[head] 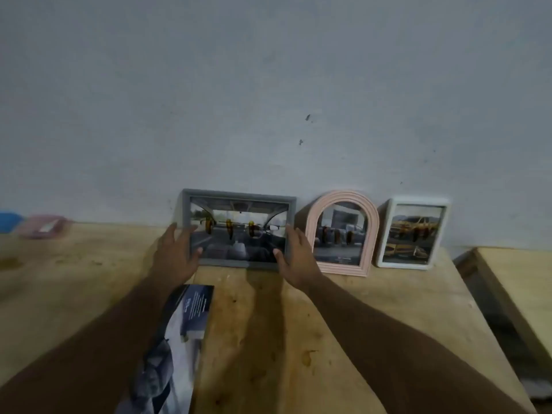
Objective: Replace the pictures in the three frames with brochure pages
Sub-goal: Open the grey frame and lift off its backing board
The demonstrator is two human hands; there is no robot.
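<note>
Frame in grey [239, 196] sits between left hand [174, 255] and right hand [294, 258], both pinching it.

Nothing legible anywhere: only blurred white lines of print on the dark upper part of the brochure [197, 306], plus a smudged caption low in the pink arched frame [340, 195], too small to read.
</note>
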